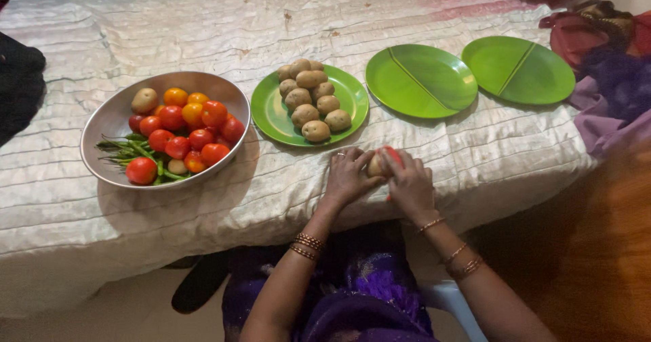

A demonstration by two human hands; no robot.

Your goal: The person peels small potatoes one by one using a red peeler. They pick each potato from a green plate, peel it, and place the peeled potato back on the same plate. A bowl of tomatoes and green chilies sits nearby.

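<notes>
- Nearest, the left hand (348, 177) and right hand (409, 185) meet at the near edge of the cloth (475, 152), fingers curled inward and pressed close together.
- Between them sits a potato (377, 165), gripped from the left by the left hand's fingers; a tomato (392, 155) shows red just right of it, under the right hand's fingers. How firmly the right hand clamps the tomato cannot be told.
- Both wrists wear bangles (308, 244).
- Just beyond the hands lies a green plate (271, 115) carrying a heap of about 9 potatoes, near the middle of the cloth.
- Left of it, almost touching its rim, stands a metal bowl (112, 122) holding red and orange tomatoes, 1 potato at its far left, another small one low down, and green chillies (129, 151) along its near-left side.
- Right of the filled plate are 2 more green plates, the middle plate (420, 81) and the right plate (519, 69), overlapping slightly at their edges, each with a raised line across it.
- Dark and purple fabric (610, 77) is bunched at the far right.
</notes>
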